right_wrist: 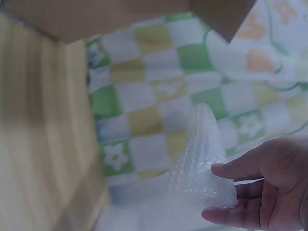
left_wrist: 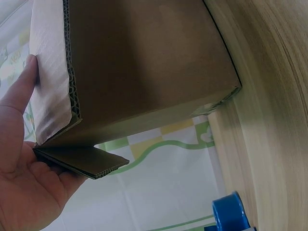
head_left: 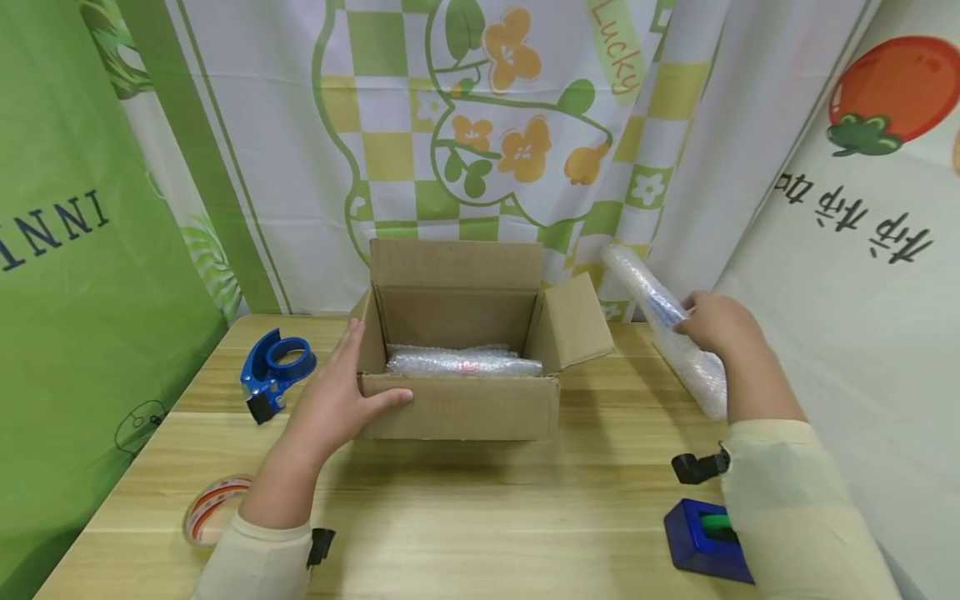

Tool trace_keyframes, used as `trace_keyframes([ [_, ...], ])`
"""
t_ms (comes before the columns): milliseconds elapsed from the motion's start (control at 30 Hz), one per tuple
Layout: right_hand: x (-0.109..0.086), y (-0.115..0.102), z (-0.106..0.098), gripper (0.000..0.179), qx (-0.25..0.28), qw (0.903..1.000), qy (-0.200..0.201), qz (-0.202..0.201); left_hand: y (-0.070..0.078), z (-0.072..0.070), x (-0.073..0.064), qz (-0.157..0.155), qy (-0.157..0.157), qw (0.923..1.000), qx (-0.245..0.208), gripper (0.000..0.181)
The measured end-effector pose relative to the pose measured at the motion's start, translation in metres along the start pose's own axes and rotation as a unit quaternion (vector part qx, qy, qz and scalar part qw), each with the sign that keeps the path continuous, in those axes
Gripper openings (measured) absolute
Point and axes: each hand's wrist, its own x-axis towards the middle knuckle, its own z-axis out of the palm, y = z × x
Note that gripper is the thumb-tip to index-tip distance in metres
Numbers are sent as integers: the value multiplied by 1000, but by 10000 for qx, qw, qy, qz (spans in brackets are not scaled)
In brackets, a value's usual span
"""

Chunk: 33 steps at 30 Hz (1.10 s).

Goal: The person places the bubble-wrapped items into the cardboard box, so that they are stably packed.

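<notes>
An open cardboard box [head_left: 459, 410] stands on the wooden table, its flaps spread. Inside lies a bubble-wrapped bundle [head_left: 450, 364]. My left hand [head_left: 337, 408] grips the box's front left corner, thumb across the front; in the left wrist view the fingers [left_wrist: 48, 185] reach round by a folded flap [left_wrist: 91, 161]. To the right of the box, my right hand [head_left: 722, 332] holds a long bubble-wrapped roll [head_left: 693, 367] at a slant. The right wrist view shows this roll [right_wrist: 204, 163] between thumb and fingers; what is inside the wrap cannot be made out.
A blue tape dispenser [head_left: 258, 385] lies left of the box. Nearer the front left is a tape roll [head_left: 197, 518], partly behind my left forearm. A dark blue desktop tape dispenser [head_left: 688, 546] sits beside my right sleeve. Patterned curtains [head_left: 480, 133] hang behind the table.
</notes>
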Motion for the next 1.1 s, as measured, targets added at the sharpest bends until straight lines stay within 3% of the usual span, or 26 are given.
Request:
trace_keyframes([
  [300,-13,-46,-27,47,224,9982,481,-292,0,0,-1,-35,-32,10000,6,125],
  [533,-20,-85,-36,48,333,9921,944,-754,0,0,-1,-52,-24,10000,-8,125],
  [767,-24,-123,-30,45,254,9818,1336,-1326,0,-1,0,-52,-24,10000,-3,126],
  [967,-19,-144,-17,36,31,9674,1729,-1849,0,-1,0,-24,-36,10000,26,126],
  [1100,-15,-156,-8,33,45,9632,1685,-2095,-1,-1,0,-17,-24,10000,-6,126],
])
